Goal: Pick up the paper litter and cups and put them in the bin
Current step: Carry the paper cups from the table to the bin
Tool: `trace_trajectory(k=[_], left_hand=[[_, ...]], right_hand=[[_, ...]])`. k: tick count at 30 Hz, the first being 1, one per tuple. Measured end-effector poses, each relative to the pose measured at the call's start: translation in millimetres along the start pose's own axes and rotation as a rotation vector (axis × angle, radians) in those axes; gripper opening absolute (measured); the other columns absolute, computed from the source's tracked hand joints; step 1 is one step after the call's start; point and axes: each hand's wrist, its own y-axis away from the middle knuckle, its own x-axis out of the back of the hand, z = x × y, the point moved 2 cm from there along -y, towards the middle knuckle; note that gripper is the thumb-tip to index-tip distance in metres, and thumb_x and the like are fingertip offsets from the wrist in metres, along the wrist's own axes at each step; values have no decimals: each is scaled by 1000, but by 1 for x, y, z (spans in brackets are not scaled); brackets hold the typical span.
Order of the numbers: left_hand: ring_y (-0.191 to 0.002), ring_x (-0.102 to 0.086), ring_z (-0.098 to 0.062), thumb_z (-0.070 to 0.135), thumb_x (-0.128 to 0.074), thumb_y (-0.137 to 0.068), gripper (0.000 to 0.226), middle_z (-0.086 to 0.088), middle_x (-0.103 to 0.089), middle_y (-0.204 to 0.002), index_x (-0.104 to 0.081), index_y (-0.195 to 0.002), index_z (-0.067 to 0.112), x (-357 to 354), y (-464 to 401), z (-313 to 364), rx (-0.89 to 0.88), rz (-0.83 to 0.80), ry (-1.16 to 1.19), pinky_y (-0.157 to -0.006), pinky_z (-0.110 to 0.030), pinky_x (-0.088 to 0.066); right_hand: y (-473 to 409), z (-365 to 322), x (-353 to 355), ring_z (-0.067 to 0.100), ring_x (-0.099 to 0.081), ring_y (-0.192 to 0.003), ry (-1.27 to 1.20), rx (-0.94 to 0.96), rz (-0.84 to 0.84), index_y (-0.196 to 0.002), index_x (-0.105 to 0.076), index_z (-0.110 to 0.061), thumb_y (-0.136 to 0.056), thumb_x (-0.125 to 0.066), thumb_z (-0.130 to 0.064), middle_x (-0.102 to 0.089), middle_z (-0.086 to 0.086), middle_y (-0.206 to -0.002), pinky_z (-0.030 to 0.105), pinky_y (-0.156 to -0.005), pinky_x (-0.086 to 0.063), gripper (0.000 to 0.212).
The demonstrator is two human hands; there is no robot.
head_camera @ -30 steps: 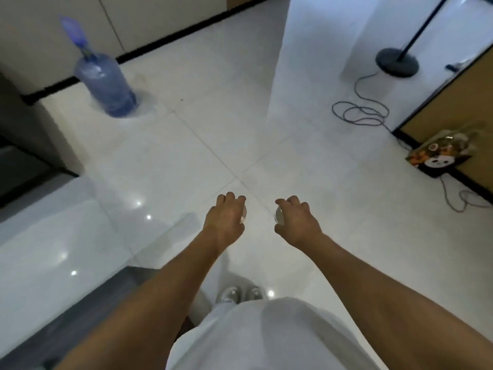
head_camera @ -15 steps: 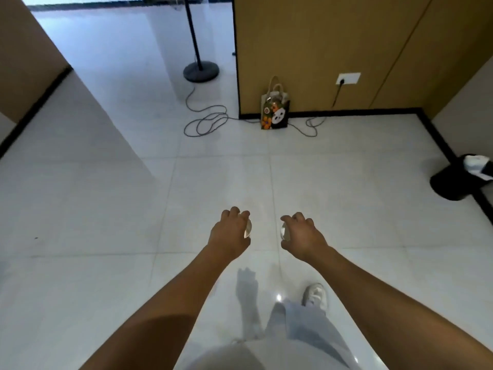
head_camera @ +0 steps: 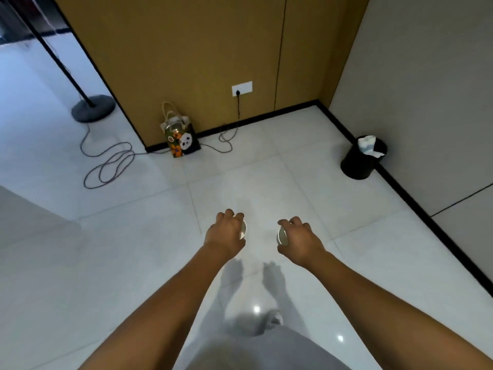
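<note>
My left hand (head_camera: 225, 232) is closed around a white paper cup (head_camera: 243, 229), of which only the rim shows past the fingers. My right hand (head_camera: 298, 240) grips a second white paper cup (head_camera: 281, 235), its open rim facing left. Both hands hang side by side over the white tiled floor, a short gap between them. The black bin (head_camera: 358, 162) stands at the far right against the grey wall, with crumpled white paper (head_camera: 369, 146) sticking out of its top. It is well ahead of and to the right of my right hand.
A patterned gift bag with a panda (head_camera: 181, 137) leans against the brown wall. A loose cable (head_camera: 112, 161) coils over the floor from a wall socket (head_camera: 242, 88). A black stand with a round base (head_camera: 93, 107) is at far left. My shoe (head_camera: 274, 319) shows below.
The view has swung to the right: the water bottle has gone out of sight and the bin has come further into view and nearer. Both hands keep their grip on the cups.
</note>
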Motion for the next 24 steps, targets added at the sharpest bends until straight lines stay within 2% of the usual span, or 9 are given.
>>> trace_trajectory(k=[12,20,24], left_hand=[[-126,-36,-24,27,-60,-88,58,-5,-38,-136,-37,-140,17,22,-237,195,-297,-120,-135,-89,-36,-48],[-122,-40,-23,29,-60,-87,56,-5,-41,-133,-40,-138,18,65,-409,316,-447,-113,-153,-86,-37,-48],[-125,-37,-23,29,-61,-87,59,-4,-39,-135,-36,-140,19,80,-471,377,-495,-148,-168,-89,-36,-48]], right_hand=[[-111,205,136,30,-42,-121,-149,-289,140,-142,-36,-22,-83,-63,-25,-39,6,-137,37,-87,-49,65],[-215,305,245,29,-41,-121,-265,-444,202,-143,-35,-23,-82,-63,-24,-38,4,-137,37,-85,-50,66],[-245,354,283,28,-42,-119,-298,-496,223,-142,-37,-24,-81,-63,-24,-39,4,-136,36,-84,-50,66]])
